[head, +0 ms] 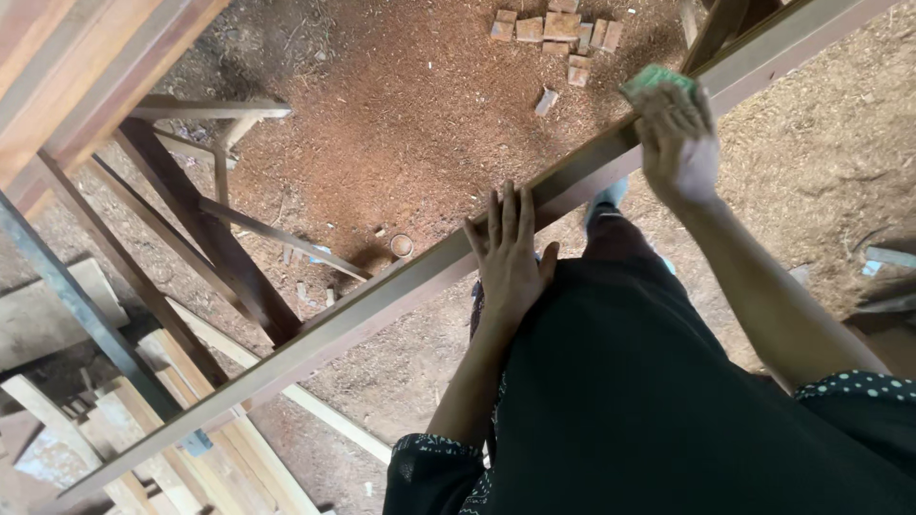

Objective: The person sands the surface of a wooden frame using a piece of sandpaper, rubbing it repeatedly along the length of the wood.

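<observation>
In the head view, the beam (382, 300) is seen running from lower left to upper right, pressed at mid-frame by the left hand (510, 256) with fingers spread flat, while a green pad (655, 80) is gripped against it by the right hand (679, 143) at upper right.

The floor (401, 124) is bare earth thick with reddish sawdust and shavings. A cluster of small wood blocks (558, 33) lies at the top, one stray block just below it. A wooden frame (205, 219) of dark slats stands at left. Pale planks (181, 448) are stacked in the lower left corner, with a grey metal bar (76, 305) slanting across them. Soft daylight, shadow at left.
</observation>
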